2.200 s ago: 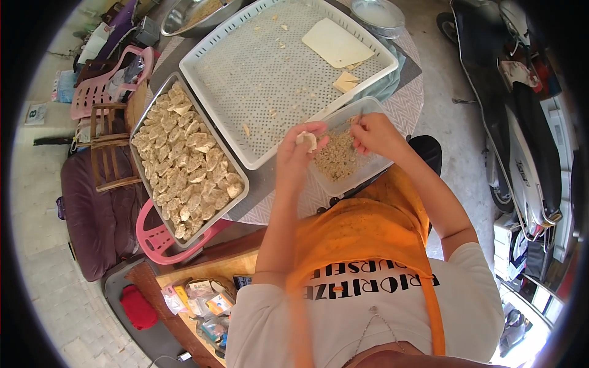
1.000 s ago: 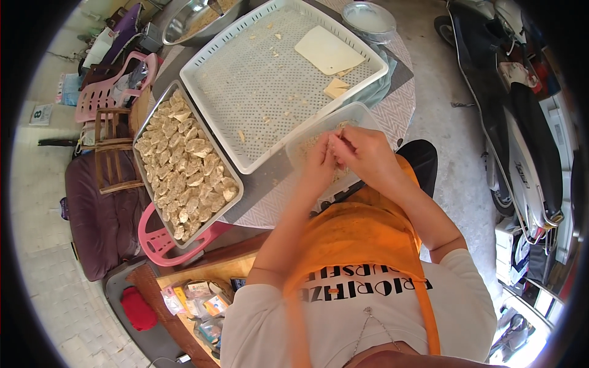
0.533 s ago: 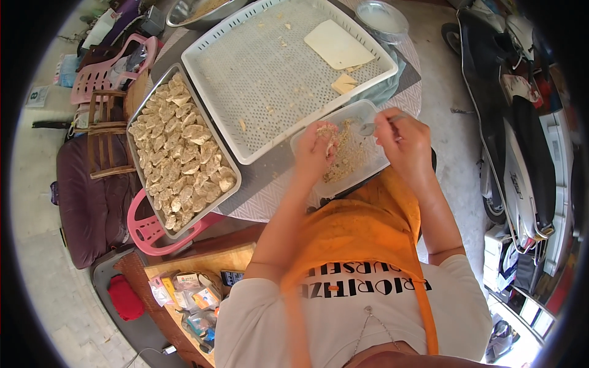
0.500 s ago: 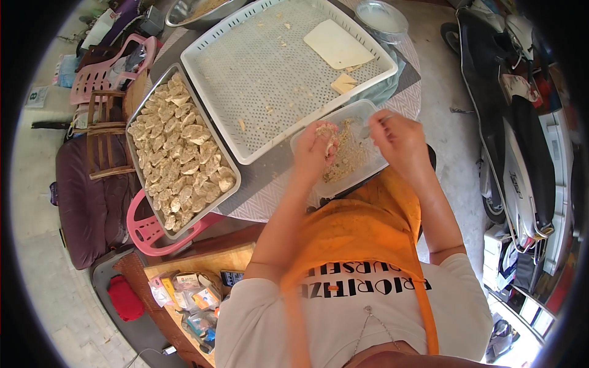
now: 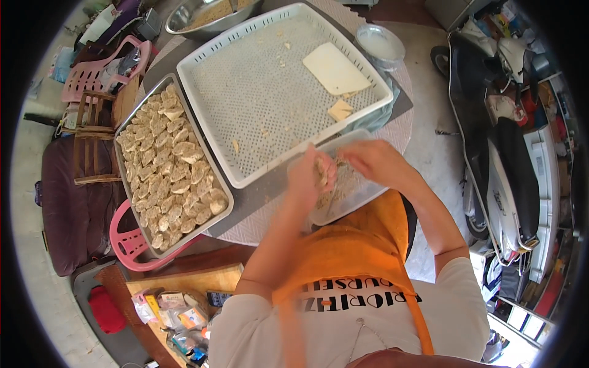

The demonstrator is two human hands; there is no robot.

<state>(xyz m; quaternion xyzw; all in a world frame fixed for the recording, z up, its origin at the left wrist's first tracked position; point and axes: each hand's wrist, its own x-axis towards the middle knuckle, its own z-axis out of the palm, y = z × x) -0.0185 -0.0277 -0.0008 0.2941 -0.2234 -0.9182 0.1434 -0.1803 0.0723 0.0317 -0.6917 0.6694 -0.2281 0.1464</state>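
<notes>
My left hand (image 5: 310, 175) is closed around a pale piece with crumbly filling (image 5: 321, 172), mostly hidden by the fingers. Just right of it, my right hand (image 5: 377, 162) reaches in with its fingers loosely apart and nothing visible in them. Both hands are over a clear plastic tub (image 5: 362, 197) of minced filling (image 5: 346, 184). A thin spoon handle (image 5: 332, 201) appears to rest in the tub. Left of my arms, a metal tray (image 5: 230, 205) is packed with filled, pale yellow pieces (image 5: 175, 165).
Beyond the tub stands a white perforated crate (image 5: 239, 179) with a white cutting board (image 5: 336, 69) and tofu-like pieces (image 5: 340, 110). Behind are a metal bowl of filling (image 5: 178, 23) and a smaller bowl (image 5: 380, 46). A pink chair (image 5: 126, 242) sits under the tray; a scooter (image 5: 491, 141) stands right.
My right hand has let go of the spoon and moved left, closer to my left hand. The spoon now seems to lie in the tub. The whole view has shifted slightly.
</notes>
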